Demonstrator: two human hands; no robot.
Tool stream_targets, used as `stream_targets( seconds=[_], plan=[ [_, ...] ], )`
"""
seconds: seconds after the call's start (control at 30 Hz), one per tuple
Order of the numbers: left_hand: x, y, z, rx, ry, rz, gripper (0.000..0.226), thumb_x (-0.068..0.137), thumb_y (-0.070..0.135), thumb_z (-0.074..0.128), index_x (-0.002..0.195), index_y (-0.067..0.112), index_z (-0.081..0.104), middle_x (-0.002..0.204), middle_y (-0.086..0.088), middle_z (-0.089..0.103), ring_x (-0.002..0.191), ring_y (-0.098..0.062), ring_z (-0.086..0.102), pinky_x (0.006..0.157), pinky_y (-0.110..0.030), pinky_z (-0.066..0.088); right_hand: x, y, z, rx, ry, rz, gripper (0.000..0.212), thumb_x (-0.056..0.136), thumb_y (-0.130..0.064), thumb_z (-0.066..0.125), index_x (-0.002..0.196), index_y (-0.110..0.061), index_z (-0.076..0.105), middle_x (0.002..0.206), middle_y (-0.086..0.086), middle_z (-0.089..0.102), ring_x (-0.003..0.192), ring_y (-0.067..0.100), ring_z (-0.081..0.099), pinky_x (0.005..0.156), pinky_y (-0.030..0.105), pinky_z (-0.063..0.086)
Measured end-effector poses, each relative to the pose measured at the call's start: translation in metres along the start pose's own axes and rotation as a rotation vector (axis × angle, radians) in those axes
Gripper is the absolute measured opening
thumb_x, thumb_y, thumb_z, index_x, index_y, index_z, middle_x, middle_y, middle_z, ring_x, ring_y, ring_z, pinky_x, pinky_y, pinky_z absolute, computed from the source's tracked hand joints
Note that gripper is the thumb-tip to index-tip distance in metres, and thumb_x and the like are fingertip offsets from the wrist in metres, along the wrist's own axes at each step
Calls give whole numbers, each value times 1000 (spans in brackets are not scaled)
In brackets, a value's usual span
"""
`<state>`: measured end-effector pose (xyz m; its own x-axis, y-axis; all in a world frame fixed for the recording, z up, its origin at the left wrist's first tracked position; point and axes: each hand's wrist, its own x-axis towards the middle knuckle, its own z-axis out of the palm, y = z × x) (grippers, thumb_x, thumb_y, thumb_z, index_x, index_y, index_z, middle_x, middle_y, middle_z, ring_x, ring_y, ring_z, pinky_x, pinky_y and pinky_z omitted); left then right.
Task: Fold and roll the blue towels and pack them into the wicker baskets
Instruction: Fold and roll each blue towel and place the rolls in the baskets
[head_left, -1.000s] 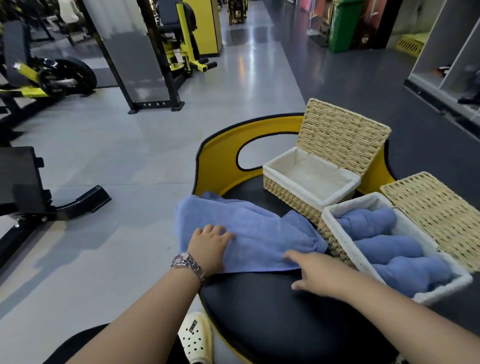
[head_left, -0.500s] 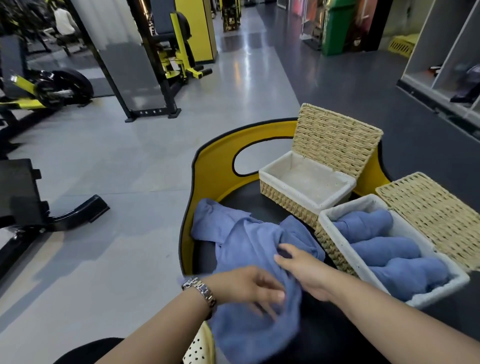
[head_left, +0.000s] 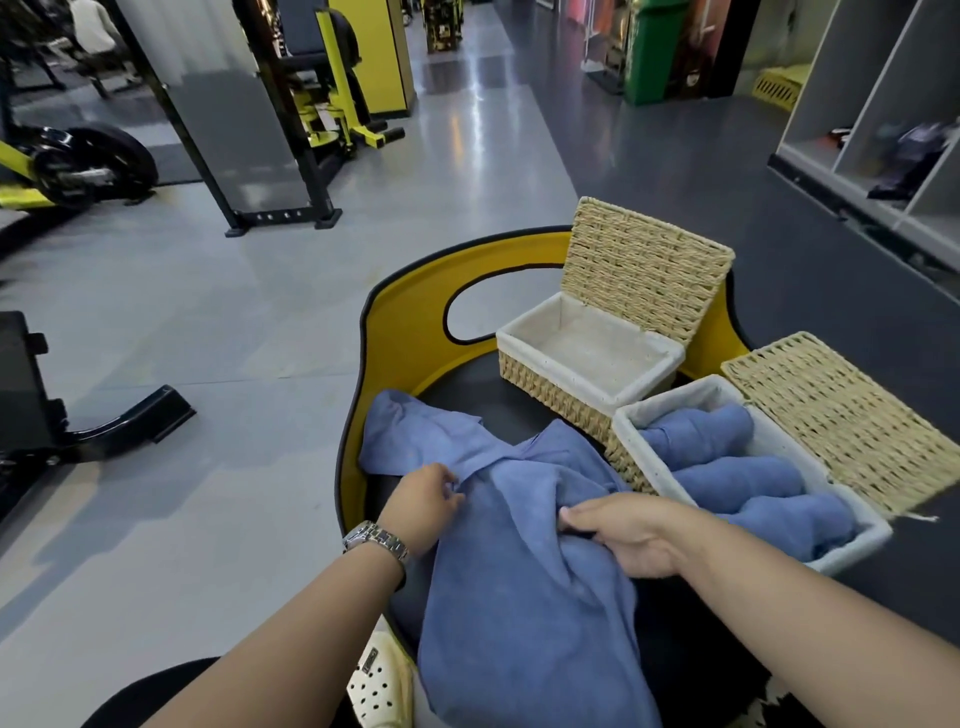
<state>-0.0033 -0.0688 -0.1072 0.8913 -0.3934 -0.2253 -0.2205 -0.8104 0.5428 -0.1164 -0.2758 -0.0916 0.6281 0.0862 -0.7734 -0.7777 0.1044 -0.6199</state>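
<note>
Your loose blue towel (head_left: 524, 582) lies bunched on the black seat pad (head_left: 498, 410), long axis running near-to-far: far end spread toward the yellow backrest (head_left: 400, 332), near end hanging off the pad edge toward you, above the white clog (head_left: 376, 686). Your left hand (head_left: 423, 501) is pinched on a fold along the towel's left side, approx mid-length; fingers closed on fabric. Your right hand (head_left: 623, 530) is clamped over a bunched ridge on the right side, slightly nearer you, thumb on top, fingers curled into the cloth. Both grips sit across the towel from each other, i.e. on its short axis, w/ the bulk of the cloth nearer than both hands. Judgement: the towel needs flattening before any fold, so pull the edges apart left/right and drag the hanging end back onto the pad. Right hand is the nearer one to both baskets. The near wicker basket (head_left: 852, 545), right of the towel, holds three rolled blue towels (head_left: 737, 480) and looks full; the far wicker basket (head_left: 540, 332), lid up, is empty, so the finished roll prob. goes there, far-right of your grip.
</note>
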Motion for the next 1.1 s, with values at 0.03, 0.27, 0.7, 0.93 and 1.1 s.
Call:
stream_targets(
  seconds=[0.03, 0.27, 0.7, 0.93, 1.1],
  plan=[
    [0, 2, -2, 5, 12, -11, 18, 89, 19, 57, 71, 17, 52, 61, 2, 51, 59, -14, 47, 53, -24, 35, -2, -2, -2, 81, 51, -31, 26, 99, -14, 44, 106, -2, 66, 115, 18, 67, 109, 28, 62, 93, 36, 50],
    [-1, 12, -40, -754, 148, -156, 22, 94, 20, 44, 77, 17, 57, 80, -6, 60, 80, -24, 58, 75, -41, 51, -37, -25, -26, 424, 162, -378, 15, 94, 3, 49, 92, -10, 54, 80, 8, 62, 66, 14, 62, 56, 25, 55],
    [-13, 35, -84, -1176, 303, -213, 27, 92, 29, 45, 83, 18, 68, 65, -1, 64, 60, -16, 59, 48, -22, 42, -72, -35, -54, -12, -17, -176, 45, 87, 7, 57, 128, -9, 50, 101, 7, 64, 86, 15, 61, 66, 22, 48],
    [-9, 25, -87, -1057, 375, -208, 13, 88, 26, 62, 99, 21, 56, 74, 0, 46, 55, -13, 40, 44, -20, 34, -70, -51, -62, 214, 232, -584, 29, 91, 7, 50, 112, -9, 63, 102, 9, 68, 92, 18, 66, 69, 22, 55],
    [-9, 30, -105, -1010, 307, 98, 34, 93, 14, 58, 118, 38, 60, 91, 9, 69, 81, -8, 64, 73, -26, 50, -89, -72, -65, 265, 301, -849, 33, 87, 11, 52, 111, -8, 64, 98, 2, 70, 78, 8, 68, 64, 19, 56]
  ],
)
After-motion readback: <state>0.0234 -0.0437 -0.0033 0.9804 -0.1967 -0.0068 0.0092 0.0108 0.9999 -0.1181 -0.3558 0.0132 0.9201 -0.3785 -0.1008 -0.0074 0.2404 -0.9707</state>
